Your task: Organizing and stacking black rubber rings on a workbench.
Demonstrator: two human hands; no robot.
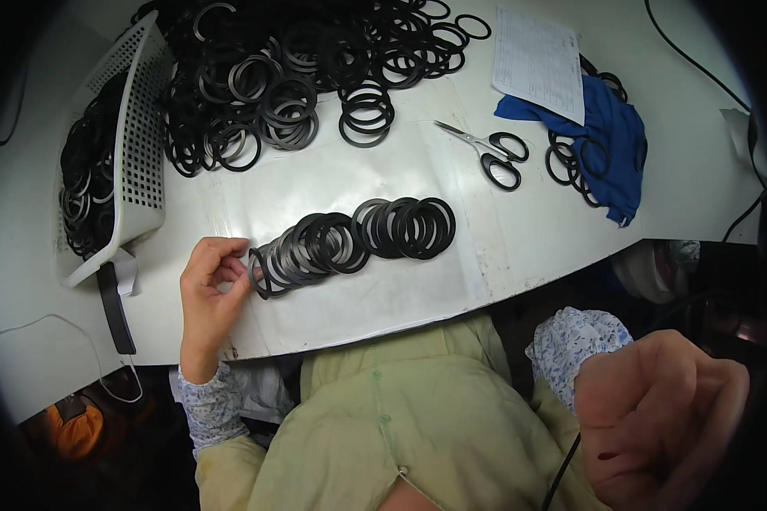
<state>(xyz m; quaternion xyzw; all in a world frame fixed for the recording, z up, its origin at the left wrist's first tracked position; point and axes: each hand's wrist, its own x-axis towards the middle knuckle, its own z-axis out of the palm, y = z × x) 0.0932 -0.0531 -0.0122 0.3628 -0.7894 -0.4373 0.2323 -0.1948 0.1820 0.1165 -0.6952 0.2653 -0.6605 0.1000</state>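
Observation:
A row of overlapping black and grey rings (320, 244) lies on the white table, with a second cluster of rings (405, 228) against its right end. At the row's left end my left hand (216, 274) is closed, thumb and bent fingers at the edge of the last ring (259, 274). My right hand (660, 417) is raised at the lower right, away from the table and close to the view. Its fingers are curled in, and what they hold, if anything, is hidden.
A large heap of rings (285, 94) covers the back of the table. At left, a white perforated basket (142, 128) holds more rings. Black-handled scissors (490, 153) lie right of the heap. Beyond them, a printed sheet (539, 64) rests on blue cloth (626, 153), with several rings beside it.

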